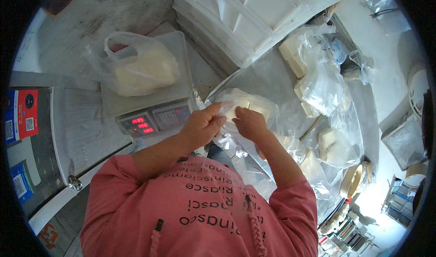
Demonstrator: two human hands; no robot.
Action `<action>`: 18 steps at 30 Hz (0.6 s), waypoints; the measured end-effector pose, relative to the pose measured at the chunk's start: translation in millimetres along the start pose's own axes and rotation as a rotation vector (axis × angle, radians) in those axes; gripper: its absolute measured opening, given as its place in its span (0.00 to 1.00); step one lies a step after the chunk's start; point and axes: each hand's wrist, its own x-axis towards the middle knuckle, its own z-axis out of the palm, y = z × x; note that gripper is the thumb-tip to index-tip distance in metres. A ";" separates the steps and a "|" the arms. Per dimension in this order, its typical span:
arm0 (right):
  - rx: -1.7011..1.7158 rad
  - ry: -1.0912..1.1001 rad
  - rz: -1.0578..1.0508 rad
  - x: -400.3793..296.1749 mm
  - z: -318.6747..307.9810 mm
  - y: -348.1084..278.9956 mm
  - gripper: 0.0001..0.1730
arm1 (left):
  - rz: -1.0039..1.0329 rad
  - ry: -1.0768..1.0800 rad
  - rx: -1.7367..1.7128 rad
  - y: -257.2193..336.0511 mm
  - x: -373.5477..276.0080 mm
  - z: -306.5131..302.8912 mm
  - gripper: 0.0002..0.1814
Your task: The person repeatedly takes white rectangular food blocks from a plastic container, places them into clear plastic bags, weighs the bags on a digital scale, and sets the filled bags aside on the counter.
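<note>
My left hand (204, 126) pinches the edge of a clear plastic bag (226, 95) between thumb and fingers. Inside the bag lie pale blocks (242, 102) that look like tofu, at the near rim of a round table. The fingers of my right hand (250, 122) are curled against the blocks; whether they grip one cannot be told. To the left, a knotless plastic carrier bag (146, 66) with more pale blocks rests on the plate of a digital scale (153, 121), whose red display is lit.
Stacked white plastic crates (252, 12) stand behind the scale and table. On the table's right side are more pale blocks (293, 58) under loose plastic bags (322, 83), a bagged block (332, 144) and a roll of tape (352, 180). A grey drawer or counter panel (88, 127) lies left.
</note>
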 end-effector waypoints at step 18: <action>0.524 0.125 -0.165 28.1 46.5 48.6 0.11 | 0.040 0.047 0.108 9.9 7.3 -9.7 0.19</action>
